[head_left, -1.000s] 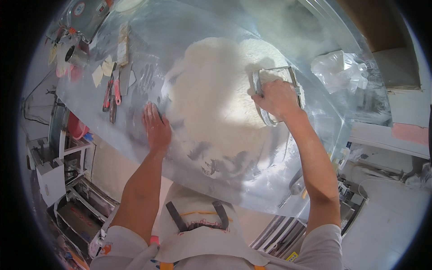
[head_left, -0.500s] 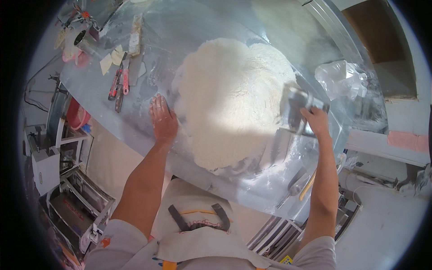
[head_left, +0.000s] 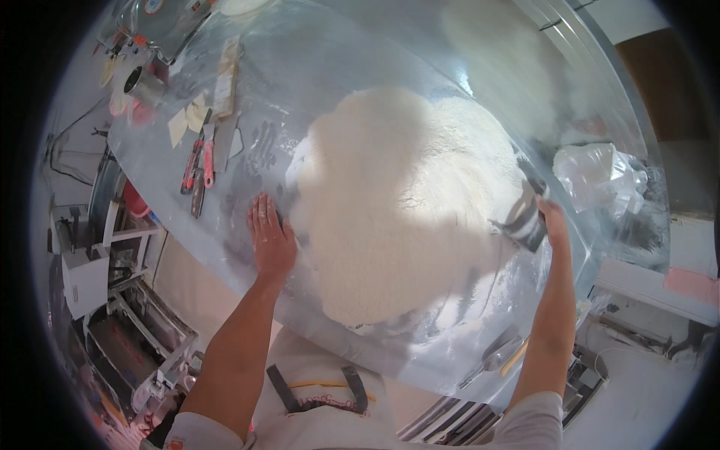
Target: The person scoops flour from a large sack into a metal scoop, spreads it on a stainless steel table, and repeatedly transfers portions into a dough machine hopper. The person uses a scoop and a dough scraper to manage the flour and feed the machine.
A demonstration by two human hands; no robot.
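A broad, low heap of pale flour (head_left: 375,225) lies across the metal work table (head_left: 330,49). My left hand (head_left: 271,238) rests palm down with fingers stretched out on the table, just left of the heap, holding nothing. At the heap's right edge, my right hand (head_left: 553,225) is closed round a metal dough scraper (head_left: 525,229). Its blade stands tilted against the flour, and the lower edge is partly blurred by motion.
Red-handled spatulas (head_left: 209,161), pale card pieces (head_left: 180,124) and a wooden bar (head_left: 227,75) lie at the left. A crumpled clear plastic bag (head_left: 600,176) sits at the right. Near the front right edge is a metal scoop-like tool (head_left: 501,352).
My right hand has turned the scraper from lying nearly flat to a tilted position at the heap's right edge. The whole view has shifted somewhat; my left hand stays on the table.
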